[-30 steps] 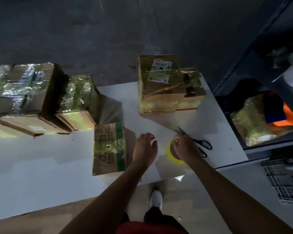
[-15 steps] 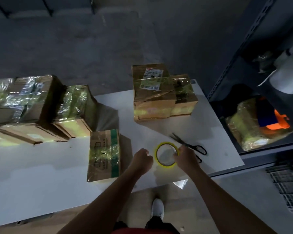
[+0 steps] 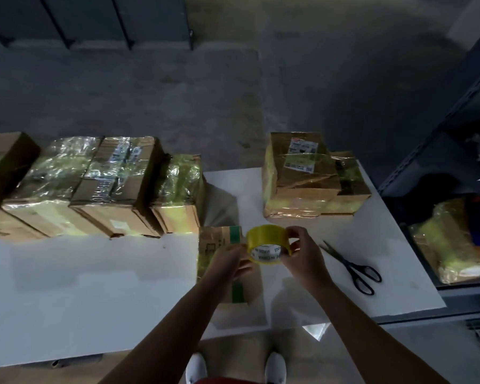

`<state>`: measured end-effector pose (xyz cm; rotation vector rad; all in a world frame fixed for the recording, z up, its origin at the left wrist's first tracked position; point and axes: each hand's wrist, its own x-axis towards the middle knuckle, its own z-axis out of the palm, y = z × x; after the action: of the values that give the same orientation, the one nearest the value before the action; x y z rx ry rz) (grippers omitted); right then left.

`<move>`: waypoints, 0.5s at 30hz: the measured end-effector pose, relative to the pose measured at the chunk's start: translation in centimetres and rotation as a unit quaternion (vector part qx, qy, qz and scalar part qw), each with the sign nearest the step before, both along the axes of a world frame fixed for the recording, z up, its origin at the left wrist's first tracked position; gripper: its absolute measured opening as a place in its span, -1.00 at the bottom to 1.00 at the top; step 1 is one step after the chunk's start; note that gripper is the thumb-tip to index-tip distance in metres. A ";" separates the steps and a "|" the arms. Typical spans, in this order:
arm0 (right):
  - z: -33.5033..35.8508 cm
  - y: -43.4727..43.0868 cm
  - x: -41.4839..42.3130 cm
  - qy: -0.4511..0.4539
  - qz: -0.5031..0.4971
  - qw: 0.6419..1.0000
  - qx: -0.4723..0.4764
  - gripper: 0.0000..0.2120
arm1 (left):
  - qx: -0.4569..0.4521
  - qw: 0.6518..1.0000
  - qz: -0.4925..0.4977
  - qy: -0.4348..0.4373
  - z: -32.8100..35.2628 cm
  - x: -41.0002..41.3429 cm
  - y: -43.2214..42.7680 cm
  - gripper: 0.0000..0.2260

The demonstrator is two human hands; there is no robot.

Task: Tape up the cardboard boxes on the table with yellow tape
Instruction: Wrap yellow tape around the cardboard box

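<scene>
1. Row of boxes (image 3: 114, 187), left of the tape roll (image 3: 266, 239): wrapped in glossy tape, apparently finished.
2. Two adjoining boxes (image 3: 302, 176), beyond the roll: likewise taped.
3. Green-striped box (image 3: 216, 245), just under the roll: lightly taped, probably next.
4. Left hand (image 3: 227, 261) and right hand (image 3: 302, 259) both pinch the roll, held above the table (image 3: 94, 286).
5. Scissors (image 3: 355, 267), right of the roll: lying unused.
</scene>
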<state>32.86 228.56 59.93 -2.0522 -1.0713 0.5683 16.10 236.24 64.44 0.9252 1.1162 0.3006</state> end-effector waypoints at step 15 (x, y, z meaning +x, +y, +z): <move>3.3 2.4 -4.5 -0.136 0.118 0.980 0.080 -0.49 | 0.083 0.996 0.011 0.018 1.0 -4.9 3.0 -0.78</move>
<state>28.35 230.96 63.19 -1.9113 -1.4852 0.3086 11.24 239.21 65.40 1.0692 1.1480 0.4002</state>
